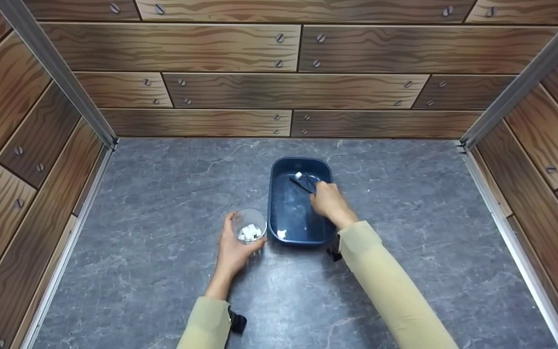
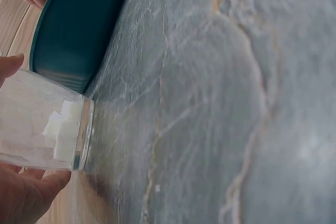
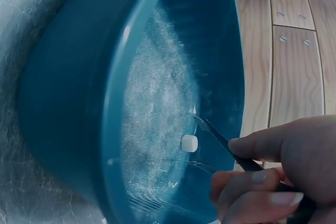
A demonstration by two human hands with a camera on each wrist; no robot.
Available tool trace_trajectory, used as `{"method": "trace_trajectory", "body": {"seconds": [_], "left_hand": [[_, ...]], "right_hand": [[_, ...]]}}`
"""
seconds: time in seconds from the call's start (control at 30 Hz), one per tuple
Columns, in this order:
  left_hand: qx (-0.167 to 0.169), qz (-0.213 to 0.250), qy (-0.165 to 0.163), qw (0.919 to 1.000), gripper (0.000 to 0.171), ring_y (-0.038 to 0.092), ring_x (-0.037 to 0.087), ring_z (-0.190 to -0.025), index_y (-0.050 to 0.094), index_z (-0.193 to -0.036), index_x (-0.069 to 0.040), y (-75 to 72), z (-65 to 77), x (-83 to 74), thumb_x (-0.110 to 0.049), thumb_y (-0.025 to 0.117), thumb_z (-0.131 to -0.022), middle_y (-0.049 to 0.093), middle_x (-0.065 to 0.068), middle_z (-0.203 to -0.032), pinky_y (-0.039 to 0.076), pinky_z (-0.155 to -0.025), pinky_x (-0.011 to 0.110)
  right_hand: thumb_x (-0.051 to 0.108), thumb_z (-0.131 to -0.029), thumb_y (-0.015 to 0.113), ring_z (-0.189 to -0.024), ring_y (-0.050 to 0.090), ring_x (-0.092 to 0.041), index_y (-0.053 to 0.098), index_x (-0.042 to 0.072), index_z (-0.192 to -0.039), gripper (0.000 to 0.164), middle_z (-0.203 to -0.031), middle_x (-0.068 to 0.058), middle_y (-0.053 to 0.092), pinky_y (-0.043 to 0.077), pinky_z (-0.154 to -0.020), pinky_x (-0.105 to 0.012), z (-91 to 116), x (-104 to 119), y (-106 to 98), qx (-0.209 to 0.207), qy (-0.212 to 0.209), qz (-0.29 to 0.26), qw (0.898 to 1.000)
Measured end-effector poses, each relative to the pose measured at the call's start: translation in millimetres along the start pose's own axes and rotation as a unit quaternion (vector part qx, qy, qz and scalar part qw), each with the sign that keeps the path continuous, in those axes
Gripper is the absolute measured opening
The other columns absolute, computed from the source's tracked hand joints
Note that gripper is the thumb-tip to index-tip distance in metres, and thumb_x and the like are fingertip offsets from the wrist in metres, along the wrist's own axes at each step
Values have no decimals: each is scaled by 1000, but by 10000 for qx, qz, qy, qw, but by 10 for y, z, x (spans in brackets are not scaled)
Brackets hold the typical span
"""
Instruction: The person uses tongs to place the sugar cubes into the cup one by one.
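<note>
My left hand (image 1: 234, 249) grips a clear glass (image 1: 249, 224), thumb and fingers curved round its sides. Several small white cubes (image 2: 63, 129) lie at the bottom of the glass, which stands upright on the grey surface. Just right of it is a dark blue rectangular tub (image 1: 300, 242). My right hand (image 1: 328, 199) reaches over the tub's right side and pinches black tweezers (image 3: 226, 142). Inside the tub, the tweezer tips are spread on either side of a lone white cube (image 3: 189, 143), with gaps visible between.
Grey marbled flooring (image 1: 172, 194) extends around the tub and glass. Wood-patterned panels (image 1: 230, 89) wall the back and both sides, with metal strips (image 1: 68, 242) along the edges. A white patch (image 1: 281, 234) shows in the tub's near left corner; its kind is unclear.
</note>
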State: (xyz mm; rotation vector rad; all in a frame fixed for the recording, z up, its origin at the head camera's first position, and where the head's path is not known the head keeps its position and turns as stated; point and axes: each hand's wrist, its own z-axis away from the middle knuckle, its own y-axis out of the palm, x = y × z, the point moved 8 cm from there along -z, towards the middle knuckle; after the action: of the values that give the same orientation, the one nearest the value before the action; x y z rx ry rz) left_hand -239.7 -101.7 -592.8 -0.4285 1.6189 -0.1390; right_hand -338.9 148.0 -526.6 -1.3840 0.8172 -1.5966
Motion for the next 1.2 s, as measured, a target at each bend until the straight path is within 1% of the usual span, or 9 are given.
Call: {"method": "trace_trajectory", "body": {"seconds": [0.1, 0.3, 0.43, 0.6, 0.8, 0.93, 1.2], "left_hand": [[22, -12, -7, 10000, 96, 48, 39, -125, 38, -142, -4, 3, -2, -2, -25, 92, -65, 49, 25, -137, 41, -102, 51], [27, -6, -26, 10000, 99, 49, 39, -125, 38, -142, -3, 4, 2, -2, -25, 93, -64, 50, 25, -137, 41, -102, 50], [28, -20, -42, 10000, 99, 48, 39, -126, 38, -141, -3, 6, 5, 0, -27, 93, -63, 51, 24, -137, 40, -104, 49], [-1, -20, -26, 10000, 96, 49, 38, -125, 39, -140, -5, 4, 2, 4, -25, 93, -63, 51, 23, -136, 40, -103, 49], [-28, 16, 17, 10000, 96, 49, 37, -125, 39, -140, -5, 0, -4, 17, -24, 93, -63, 52, 23, -136, 40, -103, 48], [-64, 91, 58, 9999, 96, 49, 37, -124, 40, -139, -5, -3, -3, 13, -22, 94, -62, 52, 23, -134, 40, -104, 47], [-37, 157, 51, 9999, 96, 49, 37, -124, 40, -139, -4, 2, 2, -8, -22, 94, -62, 52, 24, -134, 40, -103, 49]], "right_hand": [[14, -95, 58, -103, 63, -37, 64, -7, -115, 29, -114, -29, 64, 52, -85, -50, -25, 9, 13, -17, -13, 99, 9999], [13, -95, 57, -106, 62, -39, 64, -5, -109, 24, -114, -29, 63, 52, -86, -51, -61, 31, 39, -36, -56, 295, 9995], [15, -96, 58, -109, 61, -39, 64, -3, -110, 23, -117, -28, 63, 51, -87, -51, -69, 32, 52, -24, 38, 291, 9996], [15, -97, 56, -106, 62, -39, 65, -3, -109, 24, -117, -28, 63, 52, -85, -52, -85, 50, 59, 11, 36, 378, 9993], [12, -97, 53, -100, 64, -37, 67, -2, -105, 22, -113, -27, 65, 53, -80, -50, -108, 62, 68, 23, 5, 455, 9990], [10, -96, 50, -99, 65, -35, 67, -2, -105, 23, -112, -25, 65, 53, -80, -49, -118, 60, 67, 10, -25, 495, 9988], [1, -94, 46, -96, 65, -36, 69, -1, -101, 25, -108, -24, 67, 52, -79, -50, -102, 69, 24, -158, -168, 539, 9983]]}}
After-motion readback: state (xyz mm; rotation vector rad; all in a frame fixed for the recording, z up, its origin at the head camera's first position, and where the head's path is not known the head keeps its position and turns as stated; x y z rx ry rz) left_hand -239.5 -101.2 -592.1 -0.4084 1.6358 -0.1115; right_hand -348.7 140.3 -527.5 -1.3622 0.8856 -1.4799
